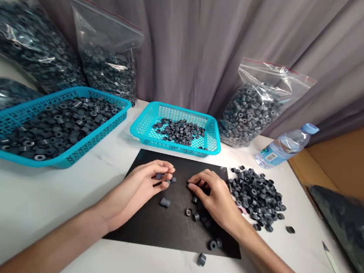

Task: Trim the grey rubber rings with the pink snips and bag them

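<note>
Over the black mat [145, 224], my left hand [146, 176] is closed with small dark grey plastic rings [158, 176] between its fingers. Another grey piece [173, 180] shows at its fingertips. To its right, my right hand [213, 190] has thumb and fingertips pinched low over the mat, with a small dark ring [188, 185] partly hidden at the tips. Two grey pieces [165, 202] lie side by side below my left hand. Several loose rings [195, 217] lie below my right hand, and one ring [201, 259] sits off the mat's front edge.
A heap of dark rings [257, 197] lies right of the mat. Blue baskets hold more, one behind [176, 147] and one at left [67, 158]. Filled zip bags [253, 114] stand along the curtain. A water bottle [282, 146] and a pointed blade-like strip [337, 270] are at right.
</note>
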Action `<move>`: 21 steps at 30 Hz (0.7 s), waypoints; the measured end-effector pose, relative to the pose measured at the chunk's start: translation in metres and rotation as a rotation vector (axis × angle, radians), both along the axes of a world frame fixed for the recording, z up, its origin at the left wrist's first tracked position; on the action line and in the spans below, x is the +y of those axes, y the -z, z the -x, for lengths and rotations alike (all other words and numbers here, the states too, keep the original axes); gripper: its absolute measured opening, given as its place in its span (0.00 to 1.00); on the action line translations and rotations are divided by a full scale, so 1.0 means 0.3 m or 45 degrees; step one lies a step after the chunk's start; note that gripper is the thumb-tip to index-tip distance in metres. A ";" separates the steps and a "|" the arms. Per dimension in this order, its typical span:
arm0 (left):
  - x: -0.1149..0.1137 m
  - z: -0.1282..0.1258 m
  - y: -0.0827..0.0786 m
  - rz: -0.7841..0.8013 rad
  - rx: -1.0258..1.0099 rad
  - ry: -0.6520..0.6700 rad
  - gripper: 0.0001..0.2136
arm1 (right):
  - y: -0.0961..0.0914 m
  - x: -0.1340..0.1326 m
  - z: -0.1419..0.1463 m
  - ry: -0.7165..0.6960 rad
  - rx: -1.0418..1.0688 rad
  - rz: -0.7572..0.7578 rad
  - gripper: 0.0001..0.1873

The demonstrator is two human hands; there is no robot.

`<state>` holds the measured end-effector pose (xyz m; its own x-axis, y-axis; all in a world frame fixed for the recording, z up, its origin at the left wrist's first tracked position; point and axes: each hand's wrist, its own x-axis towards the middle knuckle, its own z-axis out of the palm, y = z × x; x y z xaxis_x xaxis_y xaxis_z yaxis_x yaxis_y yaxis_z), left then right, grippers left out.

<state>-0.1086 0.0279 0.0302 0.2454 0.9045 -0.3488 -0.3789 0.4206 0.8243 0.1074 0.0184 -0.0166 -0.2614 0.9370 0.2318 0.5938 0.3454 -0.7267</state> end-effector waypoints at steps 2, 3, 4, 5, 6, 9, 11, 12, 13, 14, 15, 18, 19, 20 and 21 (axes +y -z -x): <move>0.016 0.007 -0.003 0.123 -0.140 -0.028 0.06 | -0.020 -0.005 0.011 -0.009 0.083 0.038 0.05; 0.020 0.009 -0.004 0.159 -0.177 -0.029 0.06 | -0.035 -0.010 0.017 -0.025 0.156 0.070 0.05; 0.022 0.009 -0.005 0.177 -0.193 -0.022 0.06 | -0.052 -0.015 0.023 -0.041 0.240 0.108 0.06; 0.021 0.007 -0.006 0.190 -0.194 -0.009 0.06 | -0.070 -0.022 0.029 -0.054 0.325 0.143 0.06; 0.017 0.005 -0.006 0.204 -0.189 0.004 0.06 | -0.087 -0.029 0.034 -0.056 0.403 0.165 0.07; -0.003 -0.008 -0.004 0.240 -0.159 0.051 0.08 | -0.124 -0.052 0.046 -0.028 0.539 0.102 0.09; -0.020 -0.017 -0.001 0.246 -0.149 0.137 0.10 | -0.134 -0.064 0.048 -0.013 0.555 -0.017 0.07; -0.028 -0.021 0.000 0.244 -0.151 0.202 0.12 | -0.135 -0.067 0.047 -0.020 0.548 -0.062 0.06; -0.036 -0.026 0.000 0.238 -0.158 0.271 0.13 | -0.135 -0.070 0.045 -0.039 0.537 -0.088 0.06; -0.044 -0.030 0.000 0.226 -0.167 0.331 0.15 | -0.134 -0.071 0.042 -0.065 0.526 -0.090 0.06; -0.051 -0.033 -0.002 0.204 -0.176 0.374 0.16 | -0.133 -0.070 0.039 -0.092 0.518 -0.079 0.06; -0.069 -0.041 -0.011 0.102 -0.185 0.399 0.15 | -0.133 -0.062 0.028 -0.128 0.508 -0.027 0.07; -0.072 -0.042 -0.015 0.061 -0.180 0.394 0.15 | -0.134 -0.058 0.024 -0.128 0.510 -0.011 0.07; -0.075 -0.043 -0.017 0.022 -0.168 0.395 0.14 | -0.136 -0.054 0.021 -0.130 0.513 0.004 0.08; -0.076 -0.042 -0.018 -0.011 -0.153 0.400 0.14 | -0.138 -0.050 0.017 -0.136 0.519 0.016 0.08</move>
<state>-0.0959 0.0051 0.0356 0.5515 0.7811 -0.2929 -0.3269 0.5254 0.7856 0.1022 0.0032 0.0247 -0.2463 0.9132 0.3247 0.2181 0.3787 -0.8995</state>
